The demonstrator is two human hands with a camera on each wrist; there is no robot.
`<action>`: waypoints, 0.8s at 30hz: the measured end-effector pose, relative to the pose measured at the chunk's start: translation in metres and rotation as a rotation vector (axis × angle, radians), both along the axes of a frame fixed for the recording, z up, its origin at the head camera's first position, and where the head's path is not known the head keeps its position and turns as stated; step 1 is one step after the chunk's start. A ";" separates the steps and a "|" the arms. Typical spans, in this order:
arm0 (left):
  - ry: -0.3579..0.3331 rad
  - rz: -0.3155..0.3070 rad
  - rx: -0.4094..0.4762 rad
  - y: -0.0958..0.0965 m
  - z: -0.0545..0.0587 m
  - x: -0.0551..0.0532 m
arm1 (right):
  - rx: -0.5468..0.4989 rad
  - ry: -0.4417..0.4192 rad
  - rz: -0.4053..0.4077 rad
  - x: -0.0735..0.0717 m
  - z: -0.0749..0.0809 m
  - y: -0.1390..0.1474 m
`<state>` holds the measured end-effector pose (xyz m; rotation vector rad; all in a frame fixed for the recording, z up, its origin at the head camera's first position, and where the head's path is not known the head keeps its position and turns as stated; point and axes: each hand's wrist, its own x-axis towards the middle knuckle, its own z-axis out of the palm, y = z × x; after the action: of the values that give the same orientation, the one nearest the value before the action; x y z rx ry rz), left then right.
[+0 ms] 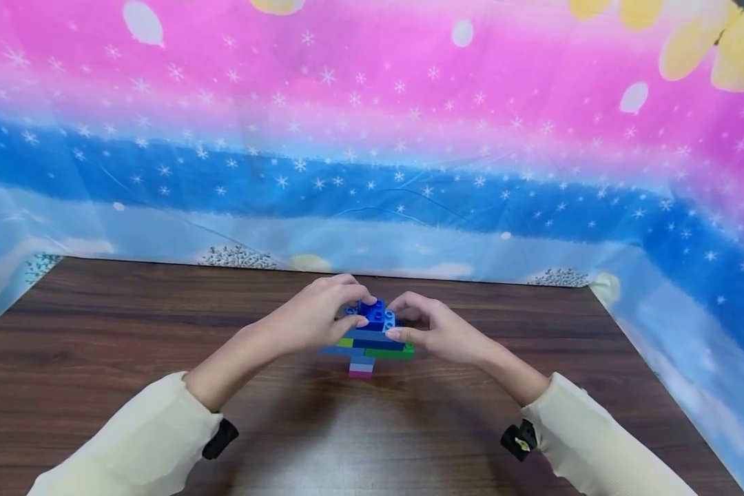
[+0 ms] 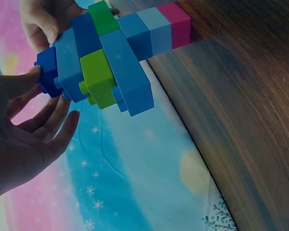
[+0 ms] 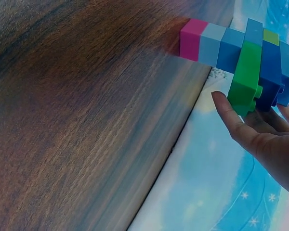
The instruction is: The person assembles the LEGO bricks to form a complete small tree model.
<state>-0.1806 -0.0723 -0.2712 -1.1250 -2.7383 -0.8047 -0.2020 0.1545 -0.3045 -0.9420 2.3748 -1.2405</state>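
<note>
A tower of toy building bricks (image 1: 360, 362) stands upright on the table, narrow at its foot and wider above. Its pink brick (image 2: 176, 26) is lowest, under a pale blue and a mid-blue one. Higher up sit a green brick (image 3: 245, 79), a lime brick (image 2: 98, 74) and longer blue ones. My left hand (image 1: 306, 313) pinches the dark blue brick (image 1: 373, 318) at the very top between thumb and fingers. From the other side, my right hand (image 1: 449, 334) holds the blue brick (image 2: 69, 60) just below it, thumb in front and fingers behind.
The brown wooden table (image 1: 130, 324) reaches back to a pink and blue patterned cloth (image 1: 372, 172) hung behind and along the sides. Dark bands with small devices (image 1: 519, 441) show at both cream sleeves.
</note>
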 end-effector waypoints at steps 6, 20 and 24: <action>-0.010 -0.011 0.018 -0.002 -0.003 -0.002 | 0.011 -0.004 -0.015 0.002 0.000 0.000; -0.056 -0.070 0.193 -0.004 -0.015 -0.006 | 0.009 0.002 -0.018 0.002 0.000 0.001; -0.025 -0.052 0.216 -0.002 -0.017 -0.006 | 0.004 0.020 -0.008 0.001 -0.001 0.001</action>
<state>-0.1868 -0.0738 -0.2885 -1.1516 -2.5731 -1.0974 -0.2011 0.1554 -0.3050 -0.9484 2.3982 -1.2341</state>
